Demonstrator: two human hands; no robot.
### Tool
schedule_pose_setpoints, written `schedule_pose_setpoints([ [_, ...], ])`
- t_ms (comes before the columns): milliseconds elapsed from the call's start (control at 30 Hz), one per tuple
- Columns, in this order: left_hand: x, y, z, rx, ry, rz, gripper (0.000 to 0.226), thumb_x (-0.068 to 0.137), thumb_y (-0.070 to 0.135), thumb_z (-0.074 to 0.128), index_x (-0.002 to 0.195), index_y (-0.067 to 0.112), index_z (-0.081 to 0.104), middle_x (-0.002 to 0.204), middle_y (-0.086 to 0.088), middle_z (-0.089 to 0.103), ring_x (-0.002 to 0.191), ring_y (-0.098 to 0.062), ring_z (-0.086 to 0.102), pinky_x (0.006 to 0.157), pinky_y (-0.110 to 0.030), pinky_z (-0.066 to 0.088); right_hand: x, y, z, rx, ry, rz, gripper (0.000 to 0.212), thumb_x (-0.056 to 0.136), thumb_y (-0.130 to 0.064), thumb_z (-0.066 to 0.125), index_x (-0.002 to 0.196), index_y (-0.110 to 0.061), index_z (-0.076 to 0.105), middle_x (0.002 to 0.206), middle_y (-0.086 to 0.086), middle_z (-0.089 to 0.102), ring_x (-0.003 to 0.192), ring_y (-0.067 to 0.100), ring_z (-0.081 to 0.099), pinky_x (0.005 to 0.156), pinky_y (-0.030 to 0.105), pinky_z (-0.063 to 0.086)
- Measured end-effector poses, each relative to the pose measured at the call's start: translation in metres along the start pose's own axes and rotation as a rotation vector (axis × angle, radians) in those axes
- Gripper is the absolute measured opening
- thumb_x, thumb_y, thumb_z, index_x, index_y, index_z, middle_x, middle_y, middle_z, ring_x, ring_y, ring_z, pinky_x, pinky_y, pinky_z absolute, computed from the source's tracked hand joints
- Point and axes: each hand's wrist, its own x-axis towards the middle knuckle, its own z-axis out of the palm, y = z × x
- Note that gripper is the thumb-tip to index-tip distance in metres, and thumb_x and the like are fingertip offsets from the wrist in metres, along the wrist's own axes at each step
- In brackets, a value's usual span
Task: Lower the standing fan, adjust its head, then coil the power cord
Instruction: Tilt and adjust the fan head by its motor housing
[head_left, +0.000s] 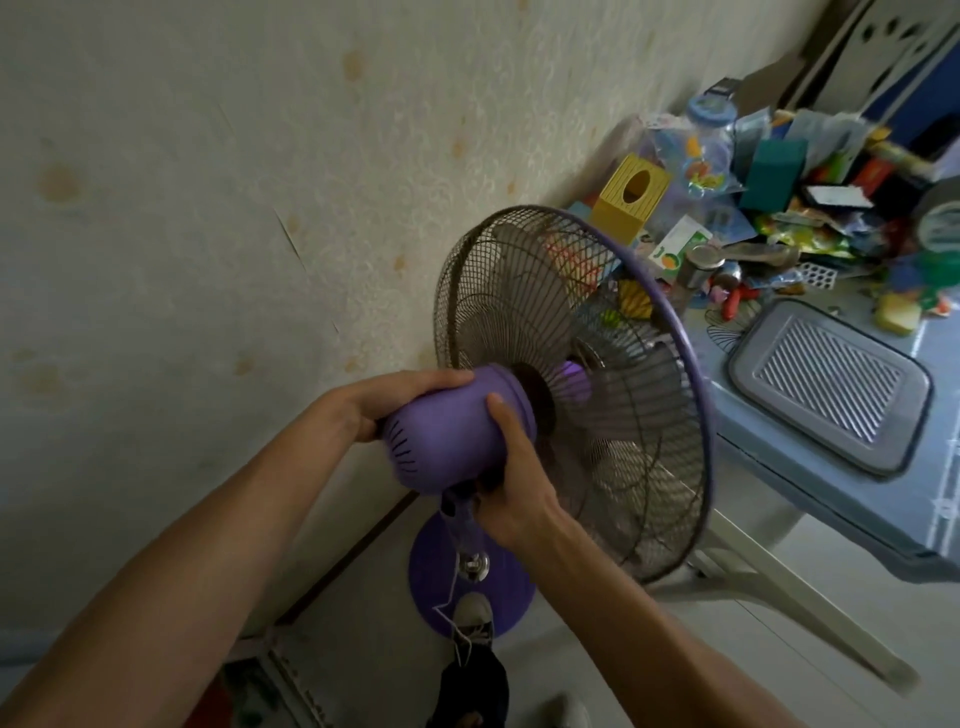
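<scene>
Purple plastic fan motor housing (452, 431) gripped on both sides, for tilting the head.
My left hand (384, 397) wraps its top; right hand (511, 480) fingers curl beneath, steadying the neck joint.

No text, label or number is legible; the packets (810, 234) heaped on the table (831, 483) are too blurred.

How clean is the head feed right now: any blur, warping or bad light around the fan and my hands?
Head view: dim, flat daylight, no glare; the purple motor housing and both hands, left hand and right hand, read fairly sharp; the cluttered table at upper right is smeared; wide-angle warping tilts the wall and bows the edges; the base sits in shade.
</scene>
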Motion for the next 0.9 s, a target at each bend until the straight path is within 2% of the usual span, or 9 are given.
schedule_pose_setpoints([
  [100,0.000,0.014,0.000,0.113,-0.047,0.007,0.050,0.081,0.055,0.069,0.113,0.016,0.071,0.107,-0.012,0.077,0.094,-0.027,0.075,0.068,-0.030,0.060,-0.001,0.013,-0.001,0.063,0.022,-0.078,0.089,0.071,-0.041,0.082,0.148,-0.017,0.044,0.134,0.016,0.065,0.118,0.038,0.066,0.101,0.058,0.052],
  [233,0.001,0.029,0.003,0.207,-0.097,-0.041,0.057,0.079,0.057,0.068,0.114,0.013,0.070,0.106,-0.012,0.077,0.092,-0.025,0.075,0.067,-0.028,0.059,-0.002,0.019,-0.003,0.098,0.035,-0.125,0.084,0.074,-0.043,0.081,0.147,-0.018,0.046,0.132,0.016,0.067,0.117,0.037,0.067,0.104,0.057,0.051],
  [367,-0.003,0.023,0.012,0.146,-0.043,-0.014,0.056,0.081,0.060,0.066,0.113,0.014,0.070,0.103,-0.011,0.077,0.090,-0.025,0.075,0.066,-0.029,0.060,-0.006,-0.003,0.002,0.047,0.041,-0.083,0.085,0.075,-0.042,0.080,0.147,-0.015,0.045,0.133,0.016,0.065,0.113,0.034,0.068,0.080,0.047,0.063],
  [400,-0.004,0.019,0.016,0.104,-0.013,-0.003,0.056,0.082,0.060,0.065,0.113,0.014,0.070,0.104,-0.012,0.077,0.089,-0.026,0.075,0.067,-0.030,0.060,-0.005,-0.009,0.002,0.035,0.047,-0.053,0.084,0.076,-0.041,0.081,0.147,-0.013,0.045,0.134,0.016,0.064,0.113,0.035,0.067,0.079,0.048,0.063],
  [500,-0.008,0.009,0.026,-0.060,0.059,0.010,0.053,0.087,0.054,0.064,0.115,0.009,0.069,0.106,-0.016,0.076,0.088,-0.027,0.074,0.073,-0.033,0.061,-0.003,-0.026,0.004,-0.020,0.062,0.036,0.083,0.076,-0.040,0.083,0.145,-0.009,0.048,0.139,0.019,0.060,0.124,0.039,0.061,0.102,0.058,0.051],
  [567,-0.010,0.002,0.033,-0.160,0.112,0.023,0.051,0.088,0.052,0.064,0.116,0.009,0.069,0.107,-0.017,0.076,0.088,-0.027,0.073,0.078,-0.035,0.060,-0.004,-0.035,0.004,-0.071,0.032,0.072,0.076,0.081,-0.039,0.080,0.144,-0.007,0.051,0.140,0.020,0.060,0.127,0.040,0.058,0.109,0.059,0.045],
  [733,-0.018,-0.014,0.042,-0.287,0.209,0.057,0.050,0.085,0.052,0.068,0.116,0.013,0.070,0.107,-0.016,0.076,0.094,-0.030,0.074,0.080,-0.038,0.061,-0.014,-0.045,0.008,-0.198,-0.005,0.132,0.071,0.084,-0.041,0.076,0.142,-0.007,0.054,0.137,0.020,0.062,0.125,0.040,0.060,0.110,0.056,0.045],
  [833,-0.028,-0.006,0.032,-0.221,0.208,0.083,0.055,0.081,0.055,0.071,0.115,0.011,0.071,0.109,-0.016,0.076,0.097,-0.030,0.074,0.084,-0.039,0.060,-0.022,-0.039,0.018,-0.171,0.012,0.104,0.076,0.081,-0.039,0.081,0.143,-0.007,0.051,0.140,0.019,0.060,0.124,0.039,0.060,0.108,0.056,0.047],
  [900,-0.036,0.004,0.024,-0.190,0.166,0.089,0.050,0.081,0.054,0.072,0.108,0.012,0.075,0.107,-0.016,0.076,0.091,-0.027,0.075,0.077,-0.038,0.062,-0.029,-0.032,0.023,-0.082,0.037,0.076,0.081,0.075,-0.036,0.086,0.142,-0.006,0.052,0.137,0.018,0.063,0.118,0.037,0.064,0.101,0.056,0.053],
])
